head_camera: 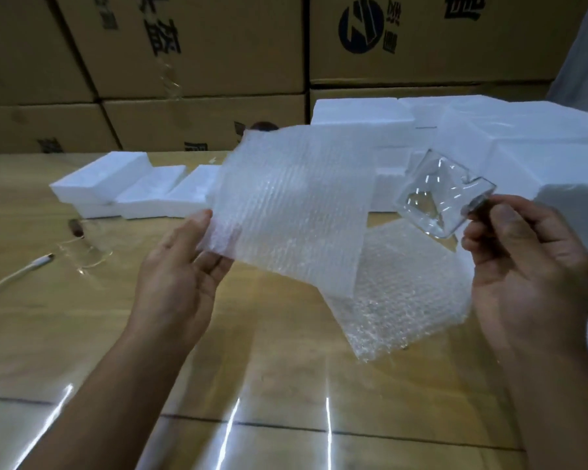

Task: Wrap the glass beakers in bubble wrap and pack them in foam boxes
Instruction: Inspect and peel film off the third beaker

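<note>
Slippage is the main danger: the beaker [445, 195] hangs in mid-air at three o'clock, pinched only at its rim between thumb and fingertips of the right hand [523, 262]. Smooth glass on so small a hold may twist loose and strike the hard table [82, 334]. At nine o'clock the left hand [180, 266] pinches one edge of the bubble wrap sheet [292, 205], which could fold away, leaving glass bare. Foam boxes [123, 184] sit at ten o'clock.

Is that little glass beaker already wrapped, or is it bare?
Bare: the beaker, pinched by the right hand, shows clear glass, while the left hand holds the bubble wrap sheet spread beside it.
</note>
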Tool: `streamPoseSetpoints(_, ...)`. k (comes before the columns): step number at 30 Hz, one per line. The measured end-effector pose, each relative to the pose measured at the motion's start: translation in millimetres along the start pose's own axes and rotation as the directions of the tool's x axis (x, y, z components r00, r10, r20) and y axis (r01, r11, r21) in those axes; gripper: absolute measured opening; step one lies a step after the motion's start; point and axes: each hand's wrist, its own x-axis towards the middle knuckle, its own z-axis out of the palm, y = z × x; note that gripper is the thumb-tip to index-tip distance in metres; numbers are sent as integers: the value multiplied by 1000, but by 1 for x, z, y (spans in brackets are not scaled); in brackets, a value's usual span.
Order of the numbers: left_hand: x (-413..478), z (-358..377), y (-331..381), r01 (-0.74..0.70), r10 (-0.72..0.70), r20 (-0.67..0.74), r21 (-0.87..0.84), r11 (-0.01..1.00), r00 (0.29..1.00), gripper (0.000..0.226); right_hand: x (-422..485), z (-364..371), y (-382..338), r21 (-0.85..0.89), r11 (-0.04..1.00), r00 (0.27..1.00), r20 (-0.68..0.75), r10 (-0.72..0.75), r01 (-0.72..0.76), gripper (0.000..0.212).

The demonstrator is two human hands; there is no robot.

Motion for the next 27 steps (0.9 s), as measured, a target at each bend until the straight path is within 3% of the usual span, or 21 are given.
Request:
streamPoseSetpoints(5, -11, -44, -9, -10, 85, -139, 472, 882, 987, 14, 0, -1, 3, -23, 1000, 999, 42, 15, -14, 15)
streamPoseSetpoints(8, -21, -63, -10, -74, 142, -13, 806, 588, 990, 19, 0, 0, 5, -33, 999, 998, 57, 23, -21, 14)
streamPoseSetpoints(10, -30, -69, -8, -121, 105, 88, 917, 379, 991, 19, 0, 1, 6, -47, 999, 998, 63, 22, -19, 16)
streamPoseSetpoints(11, -34, -69, -5, -116, 70, 98, 937, 328, 993, 19, 0, 1, 7, -55, 998, 998, 66, 23, -19, 17)
streamPoseSetpoints(16, -32, -74, 6, -67, -55, 86, 955, 287, 995, 19, 0, 2, 7, -64, 998, 996, 84, 32, -26, 13)
streamPoseSetpoints(20, -21, -70, 7, 68, -140, -13, 915, 398, 990, 22, -1, 2, 8, -64, 998, 995, 91, 34, -29, 13)
streamPoseSetpoints(27, -12, -64, 7, 124, -227, -49, 937, 326, 973, 23, -1, 1, 11, -99, 995, 993, 110, 34, -23, 13)
